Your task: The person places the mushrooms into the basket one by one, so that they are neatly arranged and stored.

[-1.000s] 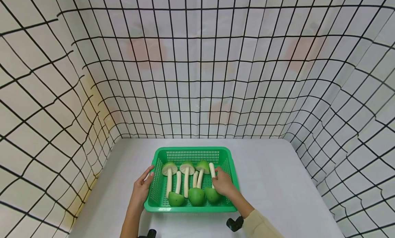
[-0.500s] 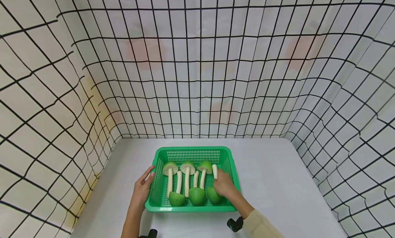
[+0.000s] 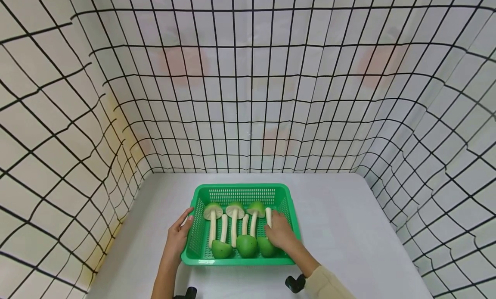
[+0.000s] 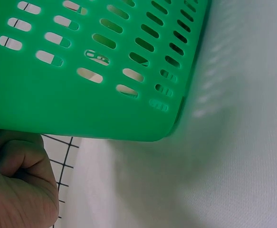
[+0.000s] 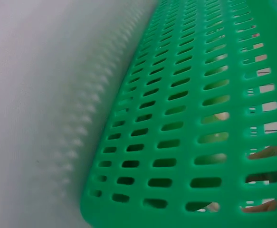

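Observation:
A green plastic basket [image 3: 240,262] holds several toy mushrooms with green caps and white stems. Three lie with caps at the far side, such as the middle far mushroom [image 3: 234,209]; others point their caps nearer, like the near middle mushroom [image 3: 246,246]. My left hand [image 3: 178,236] grips the basket's left rim, its curled fingers showing below the rim in the left wrist view. Inside the basket at the right, my right hand [image 3: 280,231] pinches the stem of the rightmost mushroom [image 3: 266,247], whose cap faces me. The basket wall mostly hides that hand in the right wrist view.
The basket stands on a white-covered table [image 3: 333,221]. Black grid netting [image 3: 252,102] over white sheeting rises at the back and both sides. A dark wrist device [image 3: 295,283] sits by the right sleeve [image 3: 327,284].
The rightmost mushroom has come down a little, its stem end slightly nearer and to the right, with my right hand still on it. My left hand stays at the rim.

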### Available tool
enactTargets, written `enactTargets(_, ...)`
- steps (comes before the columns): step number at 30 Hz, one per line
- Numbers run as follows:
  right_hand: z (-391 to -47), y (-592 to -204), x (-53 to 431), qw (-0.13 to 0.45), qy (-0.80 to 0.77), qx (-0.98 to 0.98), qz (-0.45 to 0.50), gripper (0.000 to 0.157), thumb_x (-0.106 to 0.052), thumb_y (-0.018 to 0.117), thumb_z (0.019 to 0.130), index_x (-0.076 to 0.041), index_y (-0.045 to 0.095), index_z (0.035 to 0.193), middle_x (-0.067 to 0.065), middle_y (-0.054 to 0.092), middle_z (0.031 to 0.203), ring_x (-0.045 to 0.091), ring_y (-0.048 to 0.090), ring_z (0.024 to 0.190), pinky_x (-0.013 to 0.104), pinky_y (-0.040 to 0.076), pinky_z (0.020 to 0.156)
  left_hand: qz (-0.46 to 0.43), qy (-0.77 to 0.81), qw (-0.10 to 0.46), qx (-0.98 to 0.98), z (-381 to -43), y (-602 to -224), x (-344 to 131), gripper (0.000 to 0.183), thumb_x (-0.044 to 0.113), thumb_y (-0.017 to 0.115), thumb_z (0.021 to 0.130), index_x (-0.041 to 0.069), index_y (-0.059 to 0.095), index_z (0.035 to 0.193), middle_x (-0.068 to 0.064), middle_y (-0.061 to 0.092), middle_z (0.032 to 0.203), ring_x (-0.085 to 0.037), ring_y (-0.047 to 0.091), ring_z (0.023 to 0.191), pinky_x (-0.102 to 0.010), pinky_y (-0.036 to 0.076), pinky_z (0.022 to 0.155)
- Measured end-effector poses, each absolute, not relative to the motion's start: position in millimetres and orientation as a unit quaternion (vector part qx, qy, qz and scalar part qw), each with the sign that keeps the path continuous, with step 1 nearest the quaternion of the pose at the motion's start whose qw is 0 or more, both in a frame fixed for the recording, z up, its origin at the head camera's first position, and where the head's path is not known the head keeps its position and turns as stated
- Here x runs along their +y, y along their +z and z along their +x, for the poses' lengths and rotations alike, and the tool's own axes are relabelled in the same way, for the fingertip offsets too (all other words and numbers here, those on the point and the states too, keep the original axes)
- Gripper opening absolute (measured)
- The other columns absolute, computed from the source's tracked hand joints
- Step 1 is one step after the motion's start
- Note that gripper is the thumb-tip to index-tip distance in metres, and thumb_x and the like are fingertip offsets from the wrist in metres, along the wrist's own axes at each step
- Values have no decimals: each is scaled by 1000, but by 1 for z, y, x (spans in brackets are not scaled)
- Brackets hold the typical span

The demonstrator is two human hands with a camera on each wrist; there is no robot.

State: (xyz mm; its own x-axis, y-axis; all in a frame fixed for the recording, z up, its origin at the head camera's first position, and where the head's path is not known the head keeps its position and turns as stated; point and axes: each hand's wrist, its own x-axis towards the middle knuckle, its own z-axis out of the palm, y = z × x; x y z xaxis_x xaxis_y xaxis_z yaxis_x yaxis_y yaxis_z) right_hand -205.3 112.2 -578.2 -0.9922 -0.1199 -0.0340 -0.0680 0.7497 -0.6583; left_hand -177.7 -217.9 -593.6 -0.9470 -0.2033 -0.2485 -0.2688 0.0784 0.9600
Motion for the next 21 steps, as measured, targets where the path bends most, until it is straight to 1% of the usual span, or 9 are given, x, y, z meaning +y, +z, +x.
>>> enactTargets(2,-202,-573,115,27,-360,931,-61,58,-10,67,96,19,45,141,37,56,130,45,62,109,57,56,85,-160,661,25,733,-178,-594,-217,52,50,53,105,31,49,154,-19,50,154,-22,64,99,-30,55,74)
enactTargets(5,-198,-565,122,25,-391,918,-67,55,-11,67,98,14,46,143,34,53,137,47,60,117,56,56,89,-154,661,21,734,-179,-595,-215,52,50,54,105,30,50,154,-19,50,154,-21,64,98,-29,55,74)
enactTargets(9,-193,-556,134,22,-441,895,-65,48,-15,66,101,4,51,142,25,57,137,39,63,116,46,58,85,-144,658,8,739,-180,-597,-214,51,49,55,105,30,52,152,-20,55,149,-21,65,97,-30,54,74)
enactTargets(11,-191,-553,141,11,-457,887,-65,45,-17,67,100,-1,54,140,19,59,134,33,65,115,41,59,85,-146,647,0,749,-179,-598,-213,51,51,55,104,31,53,151,-21,61,143,-21,65,96,-31,54,74)
enactTargets(14,-192,-553,155,-15,-479,875,-72,41,-17,70,99,-5,58,136,13,63,131,27,66,114,35,60,85,-151,608,-17,780,-178,-597,-213,52,54,53,104,31,53,151,-20,65,130,-21,61,94,-31,50,73)
enactTargets(16,-193,-553,165,-25,-492,867,-79,41,-18,71,99,-7,58,136,12,64,131,25,67,114,30,59,86,-158,574,-31,803,-177,-594,-216,56,57,52,104,32,50,154,-18,65,121,-21,57,93,-31,47,72)
enactTargets(18,-195,-554,177,-36,-504,858,-93,42,-19,72,98,-6,58,136,14,64,132,26,67,114,27,59,87,-162,544,-46,822,-176,-591,-220,61,60,51,103,31,46,156,-16,62,119,-24,56,93,-31,46,72)
enactTargets(19,-196,-554,184,-40,-508,855,-100,43,-20,73,98,-6,58,136,14,63,132,27,66,114,26,58,88,-161,529,-53,831,-176,-588,-223,63,61,51,102,30,44,157,-17,61,120,-26,58,95,-31,48,72)
enactTargets(21,-196,-554,198,-49,-508,852,-116,45,-22,73,98,-5,57,136,16,62,133,29,65,115,25,58,90,-152,504,-63,848,-175,-583,-231,67,63,53,101,29,44,158,-16,60,127,-30,61,104,-35,52,76)
